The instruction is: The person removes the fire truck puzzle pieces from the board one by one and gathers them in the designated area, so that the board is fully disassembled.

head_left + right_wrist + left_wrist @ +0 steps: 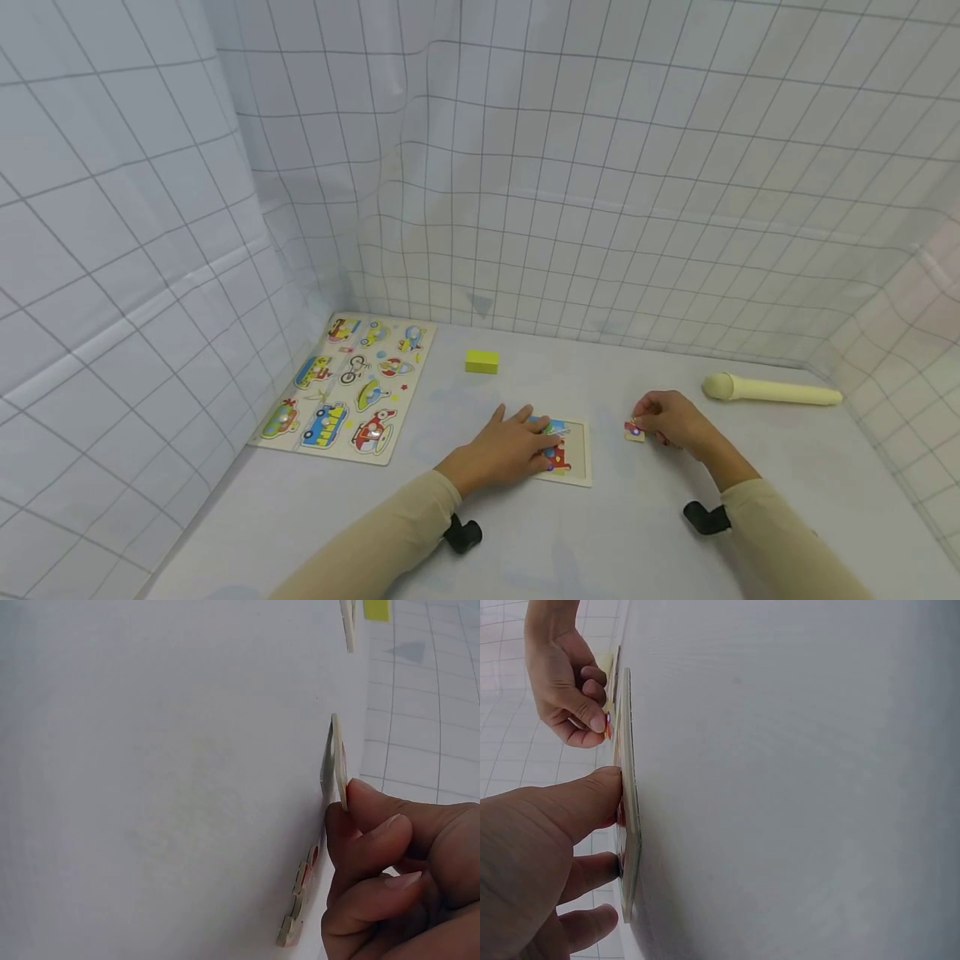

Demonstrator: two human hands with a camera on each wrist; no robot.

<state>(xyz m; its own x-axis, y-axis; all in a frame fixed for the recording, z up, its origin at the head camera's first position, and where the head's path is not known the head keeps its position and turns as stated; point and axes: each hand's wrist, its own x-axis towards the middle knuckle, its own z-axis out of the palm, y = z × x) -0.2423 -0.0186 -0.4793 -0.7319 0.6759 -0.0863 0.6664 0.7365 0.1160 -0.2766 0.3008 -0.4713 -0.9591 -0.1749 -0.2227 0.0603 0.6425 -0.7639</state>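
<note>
My left hand (504,450) rests on a small framed jigsaw puzzle (588,454), fingers spread over its left part. In the left wrist view the thumb and fingertips press on the puzzle from above, its edge (630,825) lying along the table. Red and blue picture parts show between the fingers. To the right of the frame, my right hand (678,423) pinches a small flat puzzle piece (634,431) between thumb and index finger. The right wrist view shows this piece (340,765) tilted. Below it, another loose jigsaw piece (300,892) lies on the table, mostly hidden by the hand from the head.
A larger vehicle puzzle board (341,417) lies on the left. A yellow block (482,362) sits behind the small puzzle, and a pale yellow stick with a rounded end (783,392) lies at the right. Gridded white curtains (600,208) enclose the table's back and sides.
</note>
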